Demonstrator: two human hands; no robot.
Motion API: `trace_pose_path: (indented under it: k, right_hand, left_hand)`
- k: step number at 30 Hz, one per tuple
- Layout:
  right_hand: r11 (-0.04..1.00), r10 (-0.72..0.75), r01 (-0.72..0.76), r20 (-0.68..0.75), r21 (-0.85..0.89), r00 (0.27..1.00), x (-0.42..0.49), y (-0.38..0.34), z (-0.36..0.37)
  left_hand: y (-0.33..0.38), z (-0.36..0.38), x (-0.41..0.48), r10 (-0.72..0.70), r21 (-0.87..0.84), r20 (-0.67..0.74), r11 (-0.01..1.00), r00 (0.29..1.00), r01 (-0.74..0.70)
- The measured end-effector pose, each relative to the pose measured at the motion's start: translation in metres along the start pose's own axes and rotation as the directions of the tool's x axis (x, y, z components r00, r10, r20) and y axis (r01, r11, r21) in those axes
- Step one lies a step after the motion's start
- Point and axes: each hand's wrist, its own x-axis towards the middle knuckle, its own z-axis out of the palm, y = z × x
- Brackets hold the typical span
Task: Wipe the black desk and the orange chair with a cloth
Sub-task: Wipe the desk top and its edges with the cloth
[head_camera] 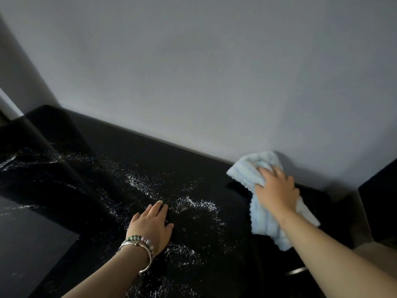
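The black desk (133, 155) fills the lower half of the view and runs along a grey wall. White powder (193, 204) is scattered over its middle and left. My right hand (276, 190) lies on a light blue cloth (247, 168) at the desk's back right, close to the wall, with fingers curled into the fabric; part of the cloth trails under my forearm. My left hand (151, 225), with bracelets on the wrist, rests flat on the desk among the powder. The orange chair is not in view.
The grey wall (214, 72) stands right behind the desk's back edge. A dark block (380, 203) rises at the right end of the desk. A lower dark surface (28, 239) sits at the front left.
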Motion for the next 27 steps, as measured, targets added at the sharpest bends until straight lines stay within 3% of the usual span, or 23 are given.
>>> trace_pose_path:
  k: [2, 4, 8, 10, 12, 14, 17, 20, 24, 27]
  right_hand:
    - [0.997, 0.079, -0.075, 0.102, -0.035, 0.992, 0.000, 0.012, 0.002]
    - [0.999, 0.041, -0.037, 0.115, -0.039, 0.992, -0.010, 0.003, 0.010]
    - [0.966, -0.256, 0.253, 0.065, 0.044, 0.965, -0.049, -0.039, 0.034]
    - [0.937, -0.334, 0.317, 0.109, 0.149, 0.936, -0.061, -0.045, 0.034]
    - [0.941, -0.309, 0.296, 0.060, 0.165, 0.949, -0.056, -0.035, 0.023]
    - [0.980, -0.187, 0.190, -0.044, 0.060, 0.981, -0.040, -0.010, 0.013]
    - [0.998, -0.001, 0.004, 0.048, -0.066, 0.999, -0.037, 0.017, 0.009]
    - [0.992, -0.079, 0.086, 0.076, -0.089, 0.994, -0.070, 0.003, 0.022]
    - [0.960, -0.280, 0.277, 0.121, 0.039, 0.952, -0.110, -0.031, 0.037]
    - [0.947, -0.293, 0.276, 0.088, 0.165, 0.952, -0.108, -0.033, 0.024]
  left_hand:
    - [0.000, 0.001, 0.000, -0.005, 0.012, 0.006, 1.000, 1.000, 0.005]
    - [0.000, 0.001, 0.000, -0.001, 0.019, 0.003, 1.000, 1.000, 0.001]
    - [0.001, 0.003, -0.001, -0.001, 0.003, 0.028, 1.000, 1.000, 0.001]
    - [0.002, 0.004, -0.002, -0.001, -0.017, 0.039, 1.000, 0.999, 0.001]
    - [0.001, 0.004, -0.006, 0.018, -0.027, 0.024, 0.999, 1.000, -0.018]
    - [0.000, 0.006, -0.013, 0.048, -0.019, 0.006, 0.999, 0.999, -0.048]
    - [-0.003, 0.011, -0.028, 0.079, -0.016, 0.020, 0.997, 0.997, -0.078]
    - [-0.007, 0.018, -0.039, 0.075, -0.022, 0.030, 0.997, 0.997, -0.074]
    - [-0.011, 0.026, -0.055, 0.053, -0.044, 0.058, 0.998, 0.997, -0.051]
    - [-0.018, 0.029, -0.066, 0.035, -0.046, 0.068, 0.998, 0.997, -0.031]
